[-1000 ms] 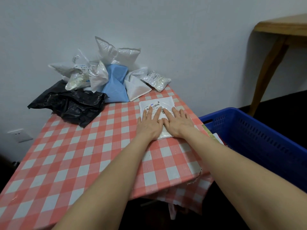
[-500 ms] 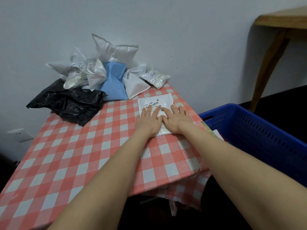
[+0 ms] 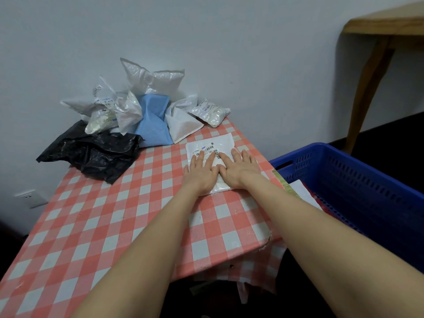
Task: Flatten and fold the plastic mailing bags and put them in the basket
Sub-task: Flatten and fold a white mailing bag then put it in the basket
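A white mailing bag (image 3: 212,145) with a barcode label lies flat near the table's right edge. My left hand (image 3: 202,172) and my right hand (image 3: 238,169) press on it side by side, palms down, fingers straight. Both cover the bag's near half. A pile of mailing bags sits at the back of the table: a crumpled black bag (image 3: 96,153), a blue bag (image 3: 153,120), several white and clear ones (image 3: 151,79). The blue basket (image 3: 358,180) stands to the right of the table, lower than its top, with folded bags (image 3: 302,193) inside.
The table wears a red-and-white checked cloth (image 3: 103,226) and stands against a pale wall. A wooden table (image 3: 385,31) is at the upper right. A wall socket (image 3: 29,198) shows at the left. The floor is dark.
Both hands stay pressed flat on the white bag and have barely shifted on it. The camera moved slightly.
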Motion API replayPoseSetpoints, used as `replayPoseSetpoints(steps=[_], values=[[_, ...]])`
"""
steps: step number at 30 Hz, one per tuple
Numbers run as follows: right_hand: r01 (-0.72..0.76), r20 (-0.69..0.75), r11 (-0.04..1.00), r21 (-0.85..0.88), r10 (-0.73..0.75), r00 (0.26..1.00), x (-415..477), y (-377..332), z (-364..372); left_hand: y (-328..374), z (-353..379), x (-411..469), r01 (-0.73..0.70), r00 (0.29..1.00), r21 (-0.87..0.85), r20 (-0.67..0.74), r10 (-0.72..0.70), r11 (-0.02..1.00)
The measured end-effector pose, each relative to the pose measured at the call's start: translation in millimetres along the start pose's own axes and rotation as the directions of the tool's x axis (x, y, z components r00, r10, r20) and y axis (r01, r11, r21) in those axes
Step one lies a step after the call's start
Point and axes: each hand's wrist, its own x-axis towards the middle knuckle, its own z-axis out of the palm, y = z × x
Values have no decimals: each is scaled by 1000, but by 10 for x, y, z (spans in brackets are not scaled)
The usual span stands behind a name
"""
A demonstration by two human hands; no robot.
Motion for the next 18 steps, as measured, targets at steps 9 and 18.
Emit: replayPoseSetpoints(steps=[9, 18], values=[[25, -57, 853, 521, 6, 998, 23, 128, -239, -95, -177, 58, -26, 976, -416, -208, -67, 909], [-118, -75, 710, 694, 234, 969, -9, 353, -413, -73, -447, 14, 383, 894, -582, 36, -448, 718]])
